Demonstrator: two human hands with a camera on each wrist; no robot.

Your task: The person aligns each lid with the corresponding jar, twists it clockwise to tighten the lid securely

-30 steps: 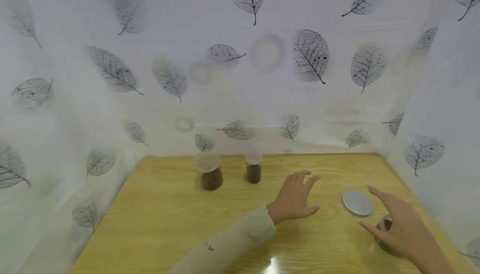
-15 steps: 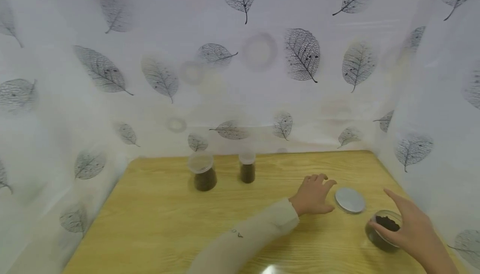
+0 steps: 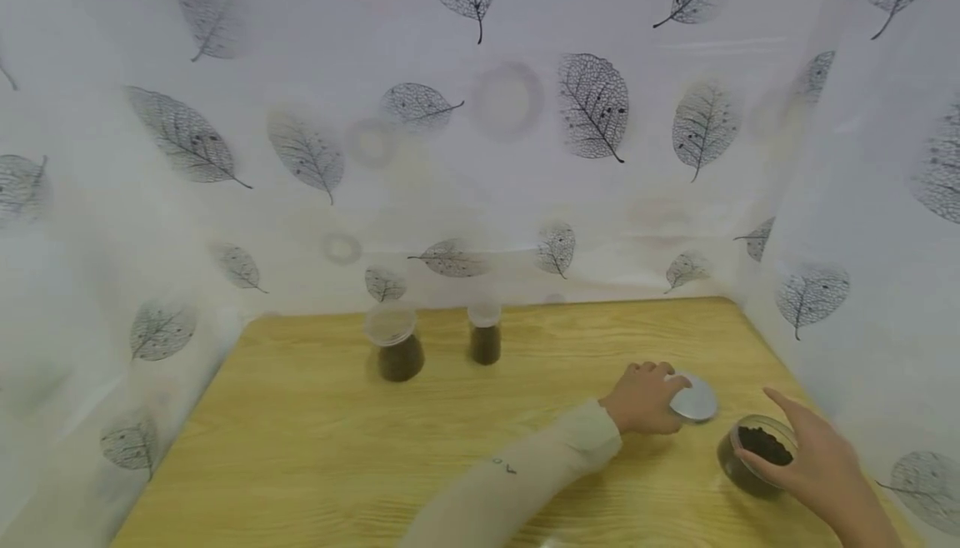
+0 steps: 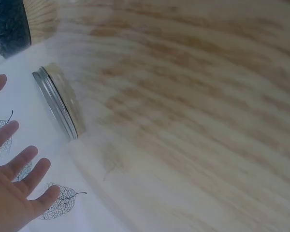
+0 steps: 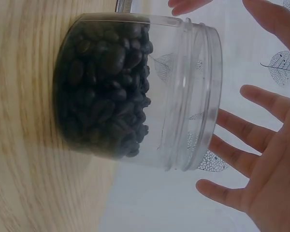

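My left hand [image 3: 643, 398] reaches to the left edge of a silver metal lid [image 3: 696, 399] lying on the table. In the left wrist view its fingers are spread, with a gap between them and the lid [image 4: 57, 104]. My right hand [image 3: 817, 465] hovers around the right side of a clear, lidless jar [image 3: 738, 466] part-filled with dark beans. Seen from the right wrist, the spread fingers are near the mouth of the jar [image 5: 186, 96] and do not grip it. The thumb hides part of the jar in the head view.
Toward the back left stand a wide jar [image 3: 401, 359] and a narrower jar [image 3: 485, 344], both with dark contents. The wooden table [image 3: 315, 448] is enclosed by a white curtain [image 3: 510, 190] printed with leaves.
My left hand has moved right across the table to the lid. The right hand has shifted slightly, so more of the jar shows. The head view has turned a little to the right.
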